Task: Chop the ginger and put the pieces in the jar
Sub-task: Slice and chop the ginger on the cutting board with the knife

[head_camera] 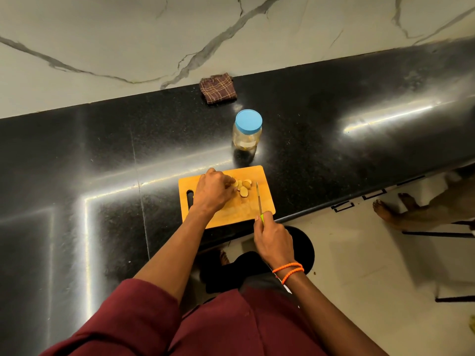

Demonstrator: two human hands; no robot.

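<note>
Black polished counter runs below a pale veined wall, with cream floor tiles off to the right. On the counter's near edge lies a wooden board, its handle slot on the left side. Ginger slices sit in a small cluster on the far half of the board. The left hand rests over the board, its curled fingertips at the left side of the slices; whether its grip pinches a piece cannot be told. The right hand has its grip closed round the green handle of a knife, whose blade lies along the board just right of the ginger, tip pointing away from the person. An orange band circles the right wrist. Beyond the board stands the jar, upright, blue lid on, apart from the board. A checked brown cloth lies by the wall.
</note>
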